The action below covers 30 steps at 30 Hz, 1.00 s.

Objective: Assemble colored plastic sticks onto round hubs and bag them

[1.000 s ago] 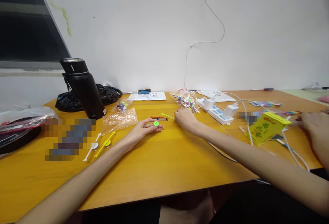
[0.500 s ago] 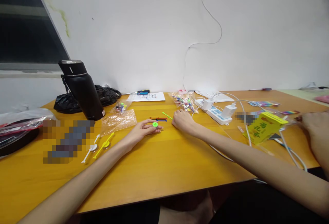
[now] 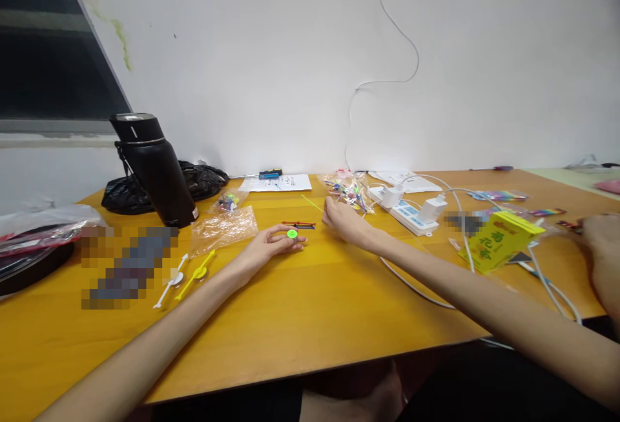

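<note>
Barely begun: 1 stick lifted, disc waiting

Only 1 thin green stick [image 3: 311, 203] had left the bench [image 3: 310, 305], pinched in the closed grip of the right hand [image 3: 341, 220] and angled up to the left. The green disc [image 3: 292, 234] lay under the left hand [image 3: 271, 245], whose fingers curled loosely over it; a firm clamp could not be made out. Red and blue sticks [image 3: 299, 223] lay loose between both hands, and the bag of sticks [image 3: 347, 190] sat just behind the right. Stick tip and disc were near but apart, nothing joined.
</note>
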Available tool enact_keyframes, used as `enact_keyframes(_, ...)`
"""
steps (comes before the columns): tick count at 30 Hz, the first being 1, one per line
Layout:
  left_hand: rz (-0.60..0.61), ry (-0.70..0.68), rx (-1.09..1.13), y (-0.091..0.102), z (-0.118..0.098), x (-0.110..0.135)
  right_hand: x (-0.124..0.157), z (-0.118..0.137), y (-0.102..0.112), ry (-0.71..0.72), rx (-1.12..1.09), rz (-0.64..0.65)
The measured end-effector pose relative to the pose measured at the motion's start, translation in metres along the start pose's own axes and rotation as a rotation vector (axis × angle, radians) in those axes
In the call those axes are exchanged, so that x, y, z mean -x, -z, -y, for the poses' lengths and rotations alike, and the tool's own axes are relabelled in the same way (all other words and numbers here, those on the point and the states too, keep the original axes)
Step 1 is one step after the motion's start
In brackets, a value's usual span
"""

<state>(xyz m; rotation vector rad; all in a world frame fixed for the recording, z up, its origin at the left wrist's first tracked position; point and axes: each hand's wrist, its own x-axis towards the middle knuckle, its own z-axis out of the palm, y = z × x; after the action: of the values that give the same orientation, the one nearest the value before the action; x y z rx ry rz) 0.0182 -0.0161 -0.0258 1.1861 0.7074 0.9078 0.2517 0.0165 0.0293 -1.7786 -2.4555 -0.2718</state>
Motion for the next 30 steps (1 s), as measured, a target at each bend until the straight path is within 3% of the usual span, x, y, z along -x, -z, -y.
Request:
enact_keyframes(2, -0.007, 0.003, 0.020, 0.000, -0.001, 0.000, -0.004, -0.003, -0.001, -0.009, -0.238, -0.050)
enact_keyframes(5, -0.039, 0.007, 0.045, -0.001, -0.003, 0.000, -0.009, -0.001, -0.006, -0.103, -0.847, -0.081)
enact_keyframes(8, -0.103, -0.019, 0.050, 0.002, -0.004, -0.002, -0.009, 0.007, -0.012, -0.219, -1.380, 0.007)
enact_keyframes(11, -0.182, -0.069, 0.037, 0.009, -0.005, -0.005, -0.002, 0.020, -0.018, -0.266, -1.651, 0.103)
enact_keyframes(14, -0.235, -0.095, 0.008, 0.015, -0.006, -0.006, 0.005, 0.030, -0.028, -0.289, -1.761, 0.163)
enact_keyframes(18, -0.243, -0.115, -0.027, 0.020, -0.004, -0.007, 0.011, 0.039, -0.041, -0.273, -1.817, 0.138)
enact_keyframes(30, -0.200, -0.140, -0.175, 0.008, -0.014, -0.001, 0.015, 0.048, -0.039, -0.163, -1.621, 0.154)
